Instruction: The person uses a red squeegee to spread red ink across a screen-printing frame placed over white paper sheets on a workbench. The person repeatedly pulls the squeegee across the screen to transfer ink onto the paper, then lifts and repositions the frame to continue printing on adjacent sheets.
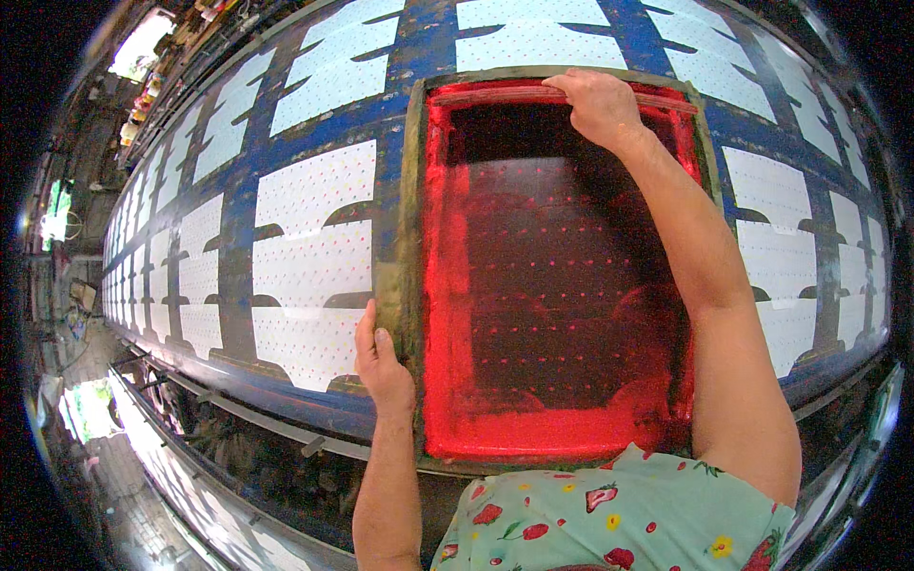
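A screen printing frame [413, 190] with a worn, brownish rim lies on the long table in front of me. Red ink [446, 333] coats the borders of its mesh, and rows of small dots show through the dark middle. My left hand [383, 366] grips the frame's left side, thumb and fingers at its edge. Stretched across to the far end, my right hand [602, 107] is closed on a squeegee [505, 93], a long red-smeared bar lying along the far inner edge. My right forearm crosses over the mesh's right part.
White cut panels [314, 266] printed with small coloured dots lie in rows on the blue-stained table [238, 285], left, right and beyond the frame. A metal rail [286, 428] runs along the near edge. Shelves with small containers [143, 100] stand at the far left.
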The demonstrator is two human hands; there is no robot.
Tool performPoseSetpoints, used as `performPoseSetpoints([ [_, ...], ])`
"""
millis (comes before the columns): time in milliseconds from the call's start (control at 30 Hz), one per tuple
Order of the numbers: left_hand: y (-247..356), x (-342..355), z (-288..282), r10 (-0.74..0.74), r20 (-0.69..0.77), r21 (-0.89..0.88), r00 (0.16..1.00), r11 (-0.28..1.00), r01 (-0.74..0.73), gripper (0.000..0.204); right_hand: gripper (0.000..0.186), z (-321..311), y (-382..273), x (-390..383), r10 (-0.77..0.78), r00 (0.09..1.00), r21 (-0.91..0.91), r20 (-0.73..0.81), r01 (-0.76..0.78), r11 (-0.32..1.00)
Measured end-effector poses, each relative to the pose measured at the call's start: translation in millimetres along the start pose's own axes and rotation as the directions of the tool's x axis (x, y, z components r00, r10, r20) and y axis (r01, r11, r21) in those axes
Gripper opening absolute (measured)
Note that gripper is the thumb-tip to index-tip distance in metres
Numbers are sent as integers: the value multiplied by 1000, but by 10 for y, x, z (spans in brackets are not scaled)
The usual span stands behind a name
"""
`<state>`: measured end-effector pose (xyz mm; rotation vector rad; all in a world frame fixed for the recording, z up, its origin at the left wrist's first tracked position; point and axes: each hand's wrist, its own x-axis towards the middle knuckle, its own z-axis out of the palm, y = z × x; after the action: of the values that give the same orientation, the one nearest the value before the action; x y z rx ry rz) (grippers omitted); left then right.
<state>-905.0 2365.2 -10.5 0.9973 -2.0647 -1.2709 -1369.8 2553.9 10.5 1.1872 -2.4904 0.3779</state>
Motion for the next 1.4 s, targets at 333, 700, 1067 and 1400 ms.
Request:
performPoseSetpoints([
  [333,74,15,17,7,4,20,1000,1000,-7,44,41,-445,9,340,44,895,20,444,-59,998],
  [700,-94,76,19,113,22,-34,993,993,-112,45,32,-1093,-965,-1173,-30,837,62,546,-4,998],
  [1067,-148,116,56,151,0,-105,989,983,-150,53,39,-1883,-2349,-3028,-2,828,107,561,-70,992],
  [1400,68,8,-27,-25,46,76,999,997,22,59,41,-2102,-2898,-3947,-94,951,130,295,57,990],
])
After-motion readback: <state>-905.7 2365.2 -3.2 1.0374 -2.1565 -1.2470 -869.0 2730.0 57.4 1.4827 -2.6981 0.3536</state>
